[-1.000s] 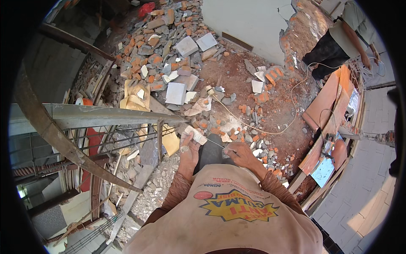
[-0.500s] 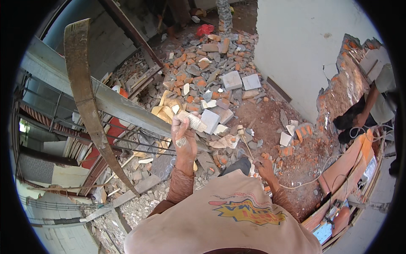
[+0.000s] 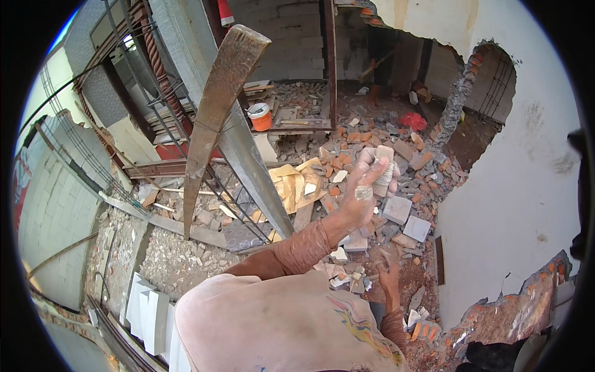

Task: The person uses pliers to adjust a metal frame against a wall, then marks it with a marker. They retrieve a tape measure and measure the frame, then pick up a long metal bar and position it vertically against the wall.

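Observation:
My left hand (image 3: 365, 186) is raised over the rubble, fingers and thumb closed round a string-wound block (image 3: 385, 168), a small pale piece with fine cord wrapped about its middle. A whitish patch covers the wrist of that hand. Lower and to the right, my right hand (image 3: 388, 273) hangs above reddish soil beside the rubble, its fingers apart and nothing visible in them. Close to it on the left lies a small pale block (image 3: 357, 280) among broken pieces. Two grey-white blocks, one of them a square block (image 3: 416, 229), lie just beyond my right hand.
A brick rubble heap (image 3: 353, 139) spreads ahead. A long wooden plank (image 3: 214, 111) and a grey beam (image 3: 248, 164) slant up at left, beside thin steel bars. An orange-and-white bucket (image 3: 260, 116) stands behind. A broken white wall (image 3: 508, 186) rises at right. Another person (image 3: 379, 62) stands at the back.
The view has swung to the right and up, showing the broken wall and back room. My left hand still holds the string-wound block, now farther forward. My right hand's fingers have spread.

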